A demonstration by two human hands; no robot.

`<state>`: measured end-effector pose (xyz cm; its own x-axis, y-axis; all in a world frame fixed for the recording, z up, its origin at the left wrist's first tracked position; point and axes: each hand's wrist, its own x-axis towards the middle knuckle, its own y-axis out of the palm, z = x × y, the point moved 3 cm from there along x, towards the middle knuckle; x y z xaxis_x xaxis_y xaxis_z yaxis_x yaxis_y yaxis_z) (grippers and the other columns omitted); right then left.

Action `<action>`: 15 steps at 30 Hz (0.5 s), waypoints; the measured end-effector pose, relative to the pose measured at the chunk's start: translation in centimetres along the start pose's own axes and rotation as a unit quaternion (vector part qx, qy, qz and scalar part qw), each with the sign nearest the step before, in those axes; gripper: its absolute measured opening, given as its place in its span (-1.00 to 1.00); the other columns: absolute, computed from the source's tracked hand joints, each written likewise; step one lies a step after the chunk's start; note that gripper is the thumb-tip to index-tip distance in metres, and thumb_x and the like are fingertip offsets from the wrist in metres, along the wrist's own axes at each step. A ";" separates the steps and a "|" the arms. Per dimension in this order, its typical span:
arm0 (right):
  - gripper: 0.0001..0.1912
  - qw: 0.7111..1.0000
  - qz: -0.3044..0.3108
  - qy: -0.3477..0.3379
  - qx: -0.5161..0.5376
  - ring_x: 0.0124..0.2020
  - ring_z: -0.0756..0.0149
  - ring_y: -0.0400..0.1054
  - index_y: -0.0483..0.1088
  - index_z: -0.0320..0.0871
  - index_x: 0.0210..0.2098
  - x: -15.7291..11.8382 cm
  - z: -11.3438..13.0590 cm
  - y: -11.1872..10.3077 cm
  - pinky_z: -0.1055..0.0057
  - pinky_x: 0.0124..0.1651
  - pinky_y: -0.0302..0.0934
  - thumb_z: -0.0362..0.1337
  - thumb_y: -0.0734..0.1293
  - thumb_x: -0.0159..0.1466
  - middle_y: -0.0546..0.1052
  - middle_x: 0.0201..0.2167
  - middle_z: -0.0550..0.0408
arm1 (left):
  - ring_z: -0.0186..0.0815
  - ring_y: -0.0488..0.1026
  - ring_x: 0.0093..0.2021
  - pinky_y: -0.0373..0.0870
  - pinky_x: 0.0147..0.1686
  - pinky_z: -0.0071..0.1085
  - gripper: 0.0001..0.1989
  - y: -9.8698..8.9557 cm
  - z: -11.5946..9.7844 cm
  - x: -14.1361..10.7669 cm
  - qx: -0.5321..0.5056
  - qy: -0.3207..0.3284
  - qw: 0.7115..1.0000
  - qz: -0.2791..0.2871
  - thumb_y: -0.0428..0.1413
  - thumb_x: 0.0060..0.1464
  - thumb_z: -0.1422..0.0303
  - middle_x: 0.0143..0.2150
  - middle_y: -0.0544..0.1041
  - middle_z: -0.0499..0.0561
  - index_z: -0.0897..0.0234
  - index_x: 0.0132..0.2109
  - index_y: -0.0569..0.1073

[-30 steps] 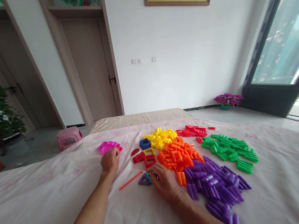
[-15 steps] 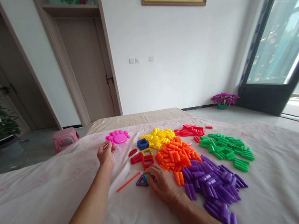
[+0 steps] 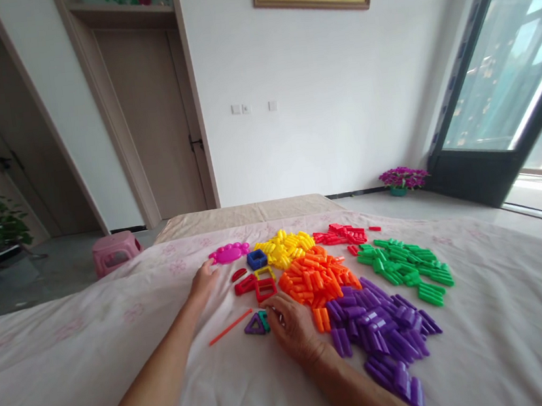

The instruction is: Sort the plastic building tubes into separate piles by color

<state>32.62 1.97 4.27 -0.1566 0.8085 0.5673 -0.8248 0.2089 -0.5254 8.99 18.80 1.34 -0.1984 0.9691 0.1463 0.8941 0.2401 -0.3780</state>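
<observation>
My left hand [image 3: 204, 278] is closed on the near left edge of a flat pink plastic piece with a knobbed rim [image 3: 229, 253], held tilted just past the smaller shapes. My right hand [image 3: 293, 326] rests on the cloth with its fingers curled in; whether something is between them is hidden. Close to its fingertips lie a purple triangle frame [image 3: 254, 325] and a teal piece [image 3: 264, 319], partly behind the fingers. Beyond are red square frames [image 3: 266, 289], a yellow frame [image 3: 264, 273] and a blue square frame [image 3: 257, 259]. An orange-red stick [image 3: 231, 327] lies between my arms.
Sorted plastic pieces lie in heaps on the pale cloth [image 3: 501, 306]: yellow [image 3: 284, 249], orange [image 3: 317, 277], red [image 3: 340, 234], green [image 3: 404, 262] and purple [image 3: 382, 324]. A pink stool [image 3: 117, 249] stands on the floor beyond the left edge.
My left hand has moved right with the pink piece, which is now tilted and near the blue frame. My right hand has barely moved; slightly more of the teal piece shows.
</observation>
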 end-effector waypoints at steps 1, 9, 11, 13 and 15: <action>-0.77 1.000 -0.009 0.002 0.002 -0.28 0.31 0.44 0.50 -0.12 -0.20 0.0 -0.1 -0.1 0.45 -0.27 0.29 -0.39 0.22 0.29 0.55 -0.27 0.03 | -0.16 0.35 0.27 0.24 0.22 -0.28 -0.57 0.1 -0.2 -0.6 0.035 0.019 0.999 0.021 0.10 0.10 0.42 0.24 0.46 0.23 0.29 0.14 0.46; -0.76 0.991 0.068 -0.116 -0.023 -0.28 0.30 0.42 0.48 -0.12 -0.22 -0.6 1.8 0.0 0.40 -0.18 0.29 -0.41 0.20 0.25 0.55 -0.30 0.02 | 0.01 0.16 0.37 -0.03 0.29 0.11 -0.60 -2.6 1.7 -5.7 0.281 0.058 0.953 0.093 0.01 0.19 0.21 0.34 0.36 0.13 0.05 0.12 0.53; -0.76 0.980 0.114 -0.162 -0.037 -0.26 0.29 0.42 0.49 -0.11 -0.22 -0.8 2.9 0.5 0.36 -0.12 0.29 -0.40 0.21 0.23 0.56 -0.31 0.04 | 0.09 -0.01 0.44 -0.17 0.26 0.29 -0.53 -4.6 3.0 -5.9 0.333 0.038 0.940 0.069 -0.05 0.23 0.18 0.44 0.18 0.11 -0.01 0.24 0.43; -0.77 0.964 0.166 -0.206 -0.044 -0.23 0.27 0.43 0.49 -0.09 -0.20 -1.4 4.2 1.2 0.32 -0.06 0.28 -0.35 0.23 0.24 0.58 -0.27 0.05 | 0.12 -0.08 0.45 -0.26 0.22 0.39 -0.49 -6.7 4.3 -5.8 0.385 0.012 0.922 0.040 -0.13 0.26 0.17 0.47 0.09 0.13 -0.03 0.32 0.33; -0.75 0.945 0.212 -0.245 -0.038 -0.13 0.24 0.44 0.49 -0.07 -0.09 -2.3 5.7 2.0 0.26 0.03 0.27 -0.22 0.29 0.26 0.59 -0.14 0.05 | 0.12 -0.05 0.44 -0.29 0.20 0.43 -0.47 -8.6 5.3 -5.3 0.424 -0.010 0.905 0.018 -0.19 0.29 0.17 0.47 0.10 0.16 -0.01 0.35 0.28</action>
<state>28.22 -2.55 5.49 -0.7125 0.4807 0.5111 -0.5932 -0.0238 -0.8047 0.18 11.89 -1.04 -0.1900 0.9759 0.1077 0.2715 0.1576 -0.9495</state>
